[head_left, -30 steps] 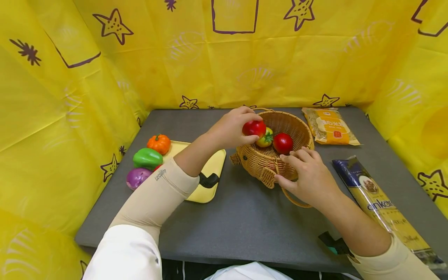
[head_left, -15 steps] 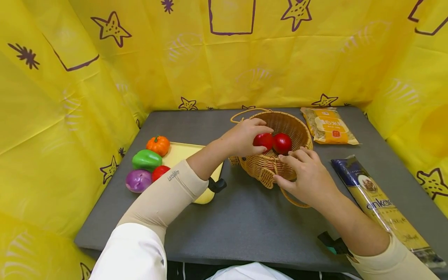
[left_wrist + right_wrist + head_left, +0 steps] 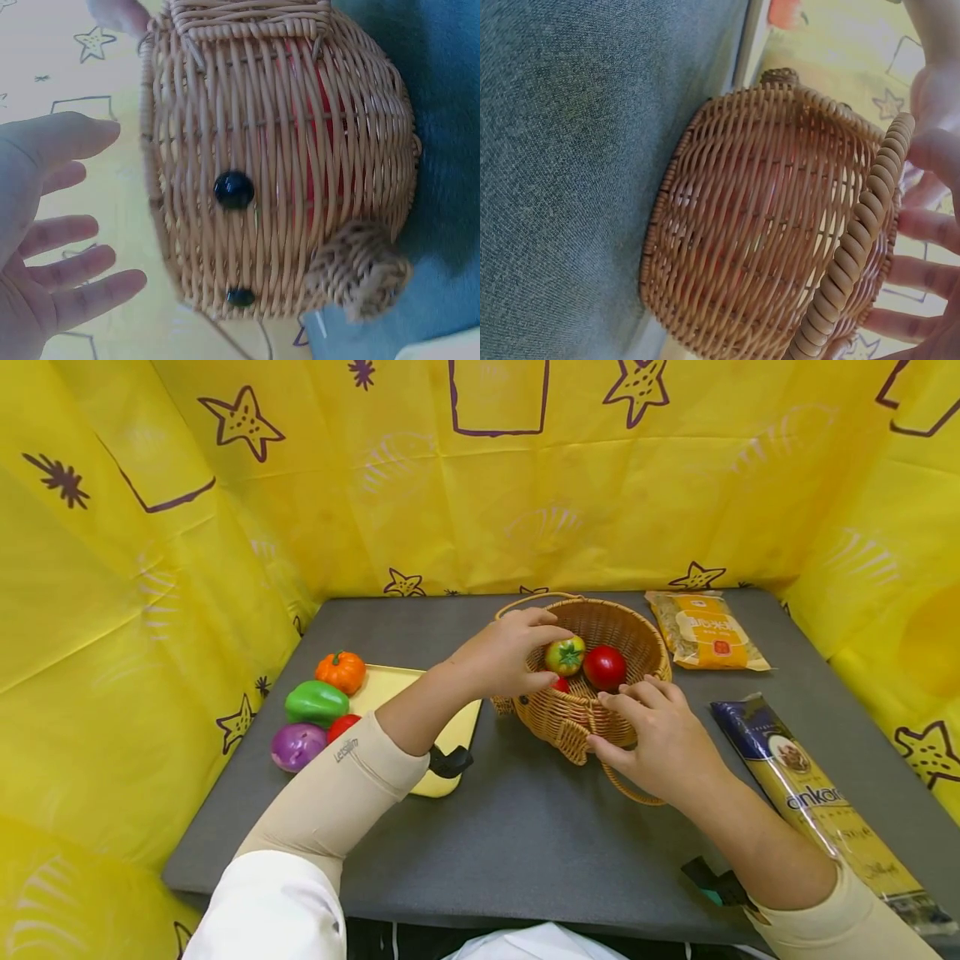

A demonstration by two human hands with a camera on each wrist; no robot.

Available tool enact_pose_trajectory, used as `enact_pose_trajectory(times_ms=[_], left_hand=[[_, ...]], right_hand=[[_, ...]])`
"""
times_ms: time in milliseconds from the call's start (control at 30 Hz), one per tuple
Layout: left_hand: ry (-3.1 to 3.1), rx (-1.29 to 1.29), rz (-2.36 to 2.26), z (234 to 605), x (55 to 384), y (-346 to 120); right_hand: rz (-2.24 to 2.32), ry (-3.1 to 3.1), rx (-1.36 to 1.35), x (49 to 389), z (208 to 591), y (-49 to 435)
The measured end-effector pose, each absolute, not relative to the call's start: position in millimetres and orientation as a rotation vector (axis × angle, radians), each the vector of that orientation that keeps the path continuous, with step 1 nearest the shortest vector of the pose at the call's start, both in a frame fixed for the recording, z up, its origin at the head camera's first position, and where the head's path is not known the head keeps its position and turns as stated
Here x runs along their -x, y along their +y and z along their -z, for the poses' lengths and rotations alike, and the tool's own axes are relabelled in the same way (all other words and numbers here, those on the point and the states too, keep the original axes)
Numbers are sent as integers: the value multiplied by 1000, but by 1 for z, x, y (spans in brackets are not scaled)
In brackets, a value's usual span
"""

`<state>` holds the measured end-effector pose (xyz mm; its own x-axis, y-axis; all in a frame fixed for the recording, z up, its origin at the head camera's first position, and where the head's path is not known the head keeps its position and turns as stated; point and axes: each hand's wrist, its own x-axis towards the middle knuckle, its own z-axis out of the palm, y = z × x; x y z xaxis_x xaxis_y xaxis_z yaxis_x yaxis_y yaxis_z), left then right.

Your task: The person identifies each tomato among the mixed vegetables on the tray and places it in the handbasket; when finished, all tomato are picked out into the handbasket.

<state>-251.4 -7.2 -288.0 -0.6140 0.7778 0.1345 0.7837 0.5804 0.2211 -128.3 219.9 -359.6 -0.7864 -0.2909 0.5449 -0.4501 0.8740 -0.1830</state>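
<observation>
A fish-shaped wicker basket [image 3: 551, 714] with black button eyes stands on the table. Inside it lie a yellow-green tomato [image 3: 565, 656] with its stem end up, a round red fruit [image 3: 604, 667] and another red one [image 3: 560, 684], partly hidden by the left hand and rim. My left hand [image 3: 510, 652] hovers at the basket's left rim, fingers apart and nothing between them; the left wrist view shows them spread beside the wicker. My right hand [image 3: 663, 735] holds the near right rim, fingers at the edge and thumb low on the outside. A coiled handle [image 3: 855, 240] crosses in front of those fingers.
On the left, a pale yellow tray [image 3: 450, 727] lies beside an orange pumpkin [image 3: 341, 672], green pepper [image 3: 316, 702], purple vegetable [image 3: 297, 747] and red one [image 3: 343, 727]. To the right are a noodle packet [image 3: 817, 802] and an orange-labelled bag [image 3: 705, 631]. Yellow curtains surround the table.
My left hand carried a red fruit down into the basket, let it go, and drew back left, uncovering the yellow-green tomato. The right hand has stayed at the rim.
</observation>
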Motion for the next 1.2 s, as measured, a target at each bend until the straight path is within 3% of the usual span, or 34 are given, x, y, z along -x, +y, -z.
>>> enact_pose_trajectory(times_ms=[767, 1200], left_hand=[[-3227, 828, 293, 316, 238, -168], [-3436, 658, 182, 336, 230, -210]], right_hand=[[-450, -2506, -546, 126, 358, 217], [-457, -2488, -566, 128, 357, 218]])
